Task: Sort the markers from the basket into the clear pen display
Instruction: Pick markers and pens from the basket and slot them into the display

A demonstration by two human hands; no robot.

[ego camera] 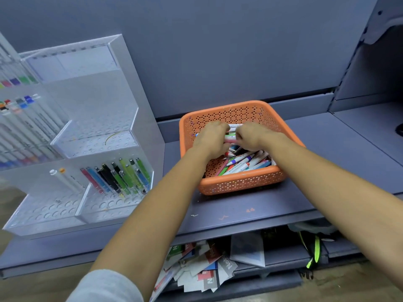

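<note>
Orange basket (239, 182) sat under both hands; the fingers of my left hand (212, 137) and right hand (250, 136) were curled round markers (246, 163) from its pile. I judged this the gathering step. Next: lift them clear, carry them leftward into the display (98, 205).

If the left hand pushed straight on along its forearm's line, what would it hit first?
Probably the far wall of the basket, just beyond the markers the left hand is gripping; depth is hard to judge.
</note>
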